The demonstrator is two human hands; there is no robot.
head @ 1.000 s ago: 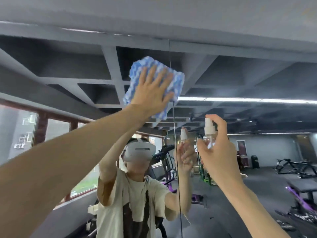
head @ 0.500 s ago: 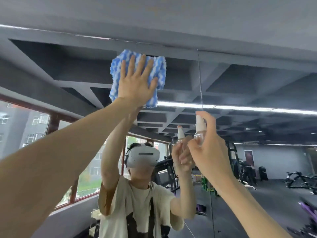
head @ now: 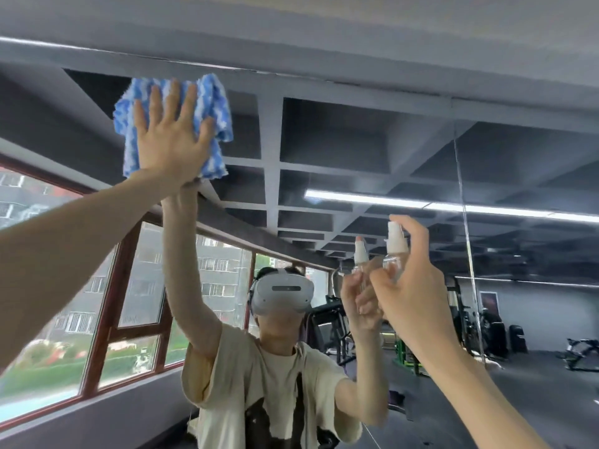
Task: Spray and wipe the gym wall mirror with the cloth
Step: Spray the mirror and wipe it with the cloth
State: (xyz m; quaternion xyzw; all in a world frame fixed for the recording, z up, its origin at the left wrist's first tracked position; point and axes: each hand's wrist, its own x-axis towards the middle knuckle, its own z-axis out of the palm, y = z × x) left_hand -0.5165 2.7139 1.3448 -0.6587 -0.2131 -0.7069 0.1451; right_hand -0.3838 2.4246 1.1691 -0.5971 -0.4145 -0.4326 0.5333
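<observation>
The wall mirror [head: 340, 140] fills the view and reflects the gym and me. High on its upper left, near the top edge, a blue-and-white cloth [head: 215, 108] lies flat against the glass. My left hand [head: 170, 139] presses it there with straight, spread fingers. My right hand [head: 411, 286] is raised lower right, fingers curled round a small clear spray bottle [head: 393, 251] with a white pump top, index finger over the pump. The bottle's nozzle is close to the glass.
A vertical seam [head: 465, 222] between mirror panels runs down at the right. The grey wall strip [head: 291, 37] borders the mirror's top. Reflected in the glass are windows [head: 107, 303] at the left and gym machines [head: 486, 325] at the right.
My left hand has slid the cloth leftwards along the top of the mirror, away from the panel seam. My right hand still holds the bottle up, now further from the cloth.
</observation>
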